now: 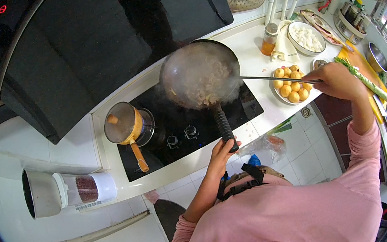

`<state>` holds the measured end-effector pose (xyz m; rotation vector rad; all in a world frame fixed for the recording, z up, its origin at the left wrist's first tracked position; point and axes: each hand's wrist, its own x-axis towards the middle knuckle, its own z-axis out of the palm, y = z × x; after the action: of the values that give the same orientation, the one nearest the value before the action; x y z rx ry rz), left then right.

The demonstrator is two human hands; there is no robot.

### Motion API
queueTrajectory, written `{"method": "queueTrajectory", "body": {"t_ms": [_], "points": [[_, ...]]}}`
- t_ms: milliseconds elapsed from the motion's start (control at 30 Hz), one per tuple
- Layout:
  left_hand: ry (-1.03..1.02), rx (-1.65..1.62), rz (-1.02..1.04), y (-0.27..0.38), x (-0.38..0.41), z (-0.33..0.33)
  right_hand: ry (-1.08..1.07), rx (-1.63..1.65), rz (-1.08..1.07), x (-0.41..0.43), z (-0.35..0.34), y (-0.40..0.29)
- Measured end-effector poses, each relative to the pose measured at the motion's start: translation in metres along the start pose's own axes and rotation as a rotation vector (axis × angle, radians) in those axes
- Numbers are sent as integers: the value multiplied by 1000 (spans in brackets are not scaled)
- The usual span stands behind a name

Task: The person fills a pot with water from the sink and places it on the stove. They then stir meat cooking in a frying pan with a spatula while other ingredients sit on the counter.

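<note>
My left hand (223,154) grips the black wrapped handle (223,126) of a wok (201,74) on the right side of the cooktop. Steam blurs the wok's inside, where browned pieces of food (212,80) show. In my right hand (333,79) is the end of a long metal-handled utensil (269,77), which reaches left to the wok's rim. Steam hides its head. Beneath that handle and beside my right hand sits a plate of round yellow-brown balls of food (292,87).
A lidded yellow saucepan (124,123) stands on the left burner of the black cooktop (193,121). The dark range hood (102,40) overhangs the back. Rightward are a glass bottle (269,40), a bowl of white chunks (305,38), a whole fish (322,26) and a cutting board (361,62) with green vegetables.
</note>
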<state>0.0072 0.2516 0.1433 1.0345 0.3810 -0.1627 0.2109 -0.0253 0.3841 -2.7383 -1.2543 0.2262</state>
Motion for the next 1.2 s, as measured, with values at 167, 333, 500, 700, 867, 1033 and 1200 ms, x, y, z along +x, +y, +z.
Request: {"method": "queueTrajectory", "body": {"t_ms": [167, 333, 500, 700, 867, 1033, 1200], "points": [[-14, -5, -3, 3, 3, 4, 104, 33, -31, 37, 71, 7], [7, -39, 15, 3, -1, 3, 17, 390, -20, 9, 38, -4], [13, -51, 12, 2, -1, 3, -188, 425, -22, -4, 31, -11], [-3, -17, 6, 1, 0, 3, -7, 592, 34, 22, 103, -24], [8, -27, 7, 1, 0, 3, 232, 542, 100, 46, 130, -26], [4, -41, 17, 2, 1, 3, 287, 492, 247, 74, 176, -34], [-2, -48, 24, 0, 2, 1, -154, 1444, 423, 66, 180, -58]]}}
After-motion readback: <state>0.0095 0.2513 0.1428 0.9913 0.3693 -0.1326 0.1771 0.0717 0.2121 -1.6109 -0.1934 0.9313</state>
